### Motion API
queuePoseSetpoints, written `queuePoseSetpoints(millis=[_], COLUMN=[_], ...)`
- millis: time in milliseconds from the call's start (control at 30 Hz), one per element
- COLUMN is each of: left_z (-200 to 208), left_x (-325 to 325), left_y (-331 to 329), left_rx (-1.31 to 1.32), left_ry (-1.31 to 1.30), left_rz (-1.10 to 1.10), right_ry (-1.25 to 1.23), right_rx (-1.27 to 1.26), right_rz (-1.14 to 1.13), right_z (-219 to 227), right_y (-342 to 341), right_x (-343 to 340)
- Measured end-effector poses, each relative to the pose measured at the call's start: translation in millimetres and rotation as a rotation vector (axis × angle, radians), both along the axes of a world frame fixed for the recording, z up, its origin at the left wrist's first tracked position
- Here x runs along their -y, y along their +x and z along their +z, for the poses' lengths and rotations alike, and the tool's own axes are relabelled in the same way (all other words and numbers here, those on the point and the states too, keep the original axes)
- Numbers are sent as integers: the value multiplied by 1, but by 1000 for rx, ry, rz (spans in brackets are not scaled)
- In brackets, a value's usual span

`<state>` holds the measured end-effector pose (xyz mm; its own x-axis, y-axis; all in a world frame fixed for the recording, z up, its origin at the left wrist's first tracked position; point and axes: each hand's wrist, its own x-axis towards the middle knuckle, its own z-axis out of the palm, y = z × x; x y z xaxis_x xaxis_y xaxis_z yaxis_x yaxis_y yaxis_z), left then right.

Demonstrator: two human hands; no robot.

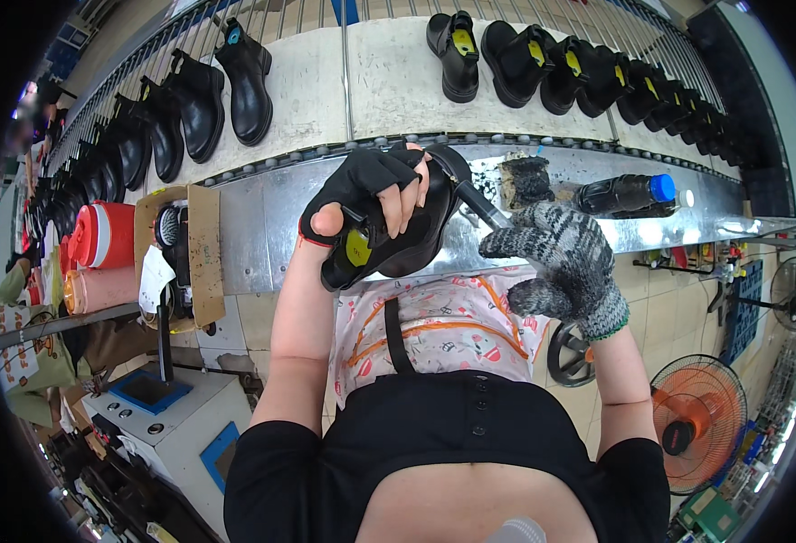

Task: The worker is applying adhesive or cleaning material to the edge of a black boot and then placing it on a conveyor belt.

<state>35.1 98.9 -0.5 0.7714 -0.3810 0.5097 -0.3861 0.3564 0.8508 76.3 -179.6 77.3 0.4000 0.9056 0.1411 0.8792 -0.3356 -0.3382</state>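
My left hand point(375, 195), in a black fingerless glove with a red cuff, is closed around a black shoe point(416, 237). Its yellow-green insole shows at the opening, and the shoe is tilted over the metal bench edge. My right hand point(565, 262) wears a grey knitted glove and is closed on a tool point(482, 205) with a grey shaft and a dark end against the shoe. The glove hides the tool's other end, so its exact kind cannot be made out. A dark, worn sponge-like block point(526, 184) lies on the bench, just beyond my right hand.
Black boots point(247, 86) line the conveyor at left, low black shoes point(517, 63) at right. A dark bottle with a blue cap point(629, 193) lies on the metal bench. Left stand a cardboard box point(203, 262) with a brush and a red jug point(104, 233); an orange fan point(698, 421) is lower right.
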Motion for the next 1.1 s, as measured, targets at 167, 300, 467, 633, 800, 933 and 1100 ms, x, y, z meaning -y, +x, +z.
queuePoseSetpoints(millis=[167, 300, 467, 633, 800, 933, 1100], left_z=[-11, -21, -40, -54, -70, -82, -99], left_x=[-14, -25, -44, -62, -80, -95, -111], left_y=[3, 2, 2, 3, 5, 6, 5], left_rx=[19, 13, 33, -10, -58, -152, -324], left_ry=[-74, -174, -309, -437, -500, -554, -627], left_rz=[7, 93, 112, 141, 183, 204, 301], right_ry=[73, 92, 167, 196, 238, 275, 261], right_rx=[-18, 2, -40, -55, -300, -548, -566], right_rz=[53, 31, -9, 30, 46, 71, 43], right_z=[-17, -38, -84, -106, -115, -119, -126], right_y=[0, -8, -19, -21, -20, -17, -22], right_x=[-5, -13, -24, -36, -41, -41, -36])
